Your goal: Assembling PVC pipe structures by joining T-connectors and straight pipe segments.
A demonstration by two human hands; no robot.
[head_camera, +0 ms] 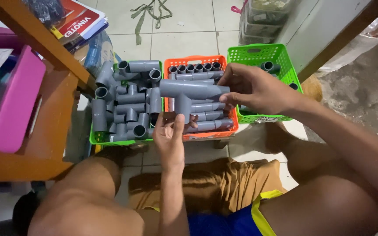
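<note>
The left hand grips the downward stem of a grey PVC tee fitting, thumb and fingers wrapped round it from below. The right hand comes in from 3 o'clock and pinches a short grey pipe piece at the tee's right-hand socket, fingers closed around its end. Whether the pipe is already seated in the socket or only meeting its mouth cannot be told; the joint is partly hidden by the right fingers.

To do this joining well, I judge the pipe should stay in line with the tee's crossbar, so it enters square and does not bind on one side. The left hand's grip on the stem should serve as the steady anchor, while the right pushes straight along the bar, perhaps with a slight twist. Holding the pipe near its far end, as now, leaves the socket mouth in view.

The tee is held in the air above an orange basket of straight pipe lengths. At 9 o'clock from it stands a green basket heaped with tee fittings, and at 2 o'clock a second green basket, nearly empty. All three sit on the tiled floor.
</note>
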